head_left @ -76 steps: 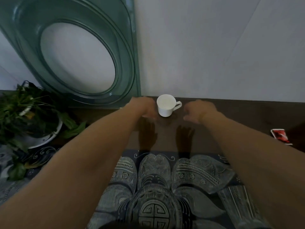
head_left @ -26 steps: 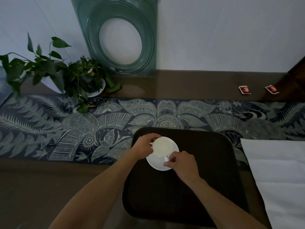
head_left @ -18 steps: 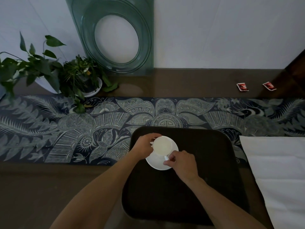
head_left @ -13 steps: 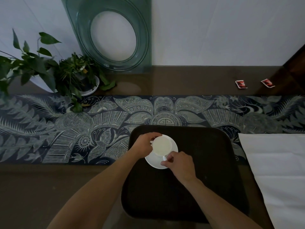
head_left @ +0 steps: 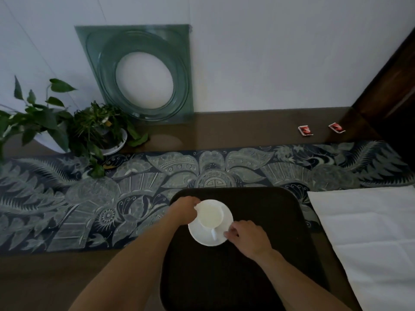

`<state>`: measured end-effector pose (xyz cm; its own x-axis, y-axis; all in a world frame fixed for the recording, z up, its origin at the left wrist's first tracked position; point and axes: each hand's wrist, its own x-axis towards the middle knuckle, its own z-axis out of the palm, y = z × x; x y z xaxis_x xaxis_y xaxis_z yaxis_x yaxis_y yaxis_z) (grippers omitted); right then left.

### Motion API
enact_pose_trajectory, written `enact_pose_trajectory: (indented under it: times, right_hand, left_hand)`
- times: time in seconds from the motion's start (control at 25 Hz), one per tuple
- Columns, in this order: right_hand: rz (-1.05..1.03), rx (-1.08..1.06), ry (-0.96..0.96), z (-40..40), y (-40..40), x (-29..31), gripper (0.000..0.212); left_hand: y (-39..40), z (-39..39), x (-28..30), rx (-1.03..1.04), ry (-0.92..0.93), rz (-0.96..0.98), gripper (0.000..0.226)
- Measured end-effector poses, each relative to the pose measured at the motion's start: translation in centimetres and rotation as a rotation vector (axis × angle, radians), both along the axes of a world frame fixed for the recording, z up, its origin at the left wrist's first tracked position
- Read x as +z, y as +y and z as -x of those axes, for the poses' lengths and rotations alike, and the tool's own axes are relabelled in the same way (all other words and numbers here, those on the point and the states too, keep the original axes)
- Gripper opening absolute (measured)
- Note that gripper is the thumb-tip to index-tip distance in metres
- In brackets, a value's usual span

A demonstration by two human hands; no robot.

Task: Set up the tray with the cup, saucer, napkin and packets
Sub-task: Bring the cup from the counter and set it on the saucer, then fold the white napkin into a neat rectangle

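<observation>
A small white ceramic cup (head_left: 210, 215) is seen standing upright on a round white saucer (head_left: 210, 236), its handle turned toward the person. The saucer is placed on the left part of a dark rounded rectangular tray (head_left: 265, 221). The cup is held at its left side by the left hand (head_left: 184, 209), with the fingers curled round its wall. The right edge of the saucer is pinched by the fingertips of the right hand (head_left: 247, 237). A white folded cloth napkin (head_left: 368, 232) is laid just beside the tray, on its right. Two small red packets (head_left: 304, 130) are found well apart from the tray, near the wall, on the brown table (head_left: 45, 277).
</observation>
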<state>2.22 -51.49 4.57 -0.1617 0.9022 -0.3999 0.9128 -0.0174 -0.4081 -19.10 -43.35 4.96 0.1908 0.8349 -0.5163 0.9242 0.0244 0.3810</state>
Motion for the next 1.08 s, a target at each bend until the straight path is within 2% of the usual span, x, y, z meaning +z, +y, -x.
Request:
enact_pose_trajectory:
  times: [0.12,0.24,0.44,0.68,0.88,1.08]
  right_hand:
    - [0.022,-0.016,-0.123,-4.3,-0.5,1.8,0.030]
    - [0.015,-0.050,-0.223,-9.7,-2.2,2.9,0.034]
    - [-0.017,-0.190,-0.345,-19.7,-8.7,4.2,0.039]
    - [0.025,-0.397,-0.388,-32.5,-21.5,4.6,0.048]
    - [0.040,-0.469,-0.449,-40.6,-29.8,5.6,0.037]
    - [0.013,-0.477,-0.450,-45.0,-32.9,5.3,0.038]
  left_hand:
    - [1.4,-1.4,2.5,-0.069,0.195,0.014,0.046]
    - [1.3,-5.5,4.9,-0.154,0.259,-0.075,0.048]
    - [-3.8,-17.6,5.5,-0.486,0.203,-0.142,0.059]
    - [-14.5,-31.8,3.3,-0.728,0.133,-0.133,0.057]
    - [-21.1,-40.3,1.6,-0.771,0.146,-0.105,0.070]
    - [-23.6,-44.2,-0.2,-0.780,0.185,-0.137,0.070]
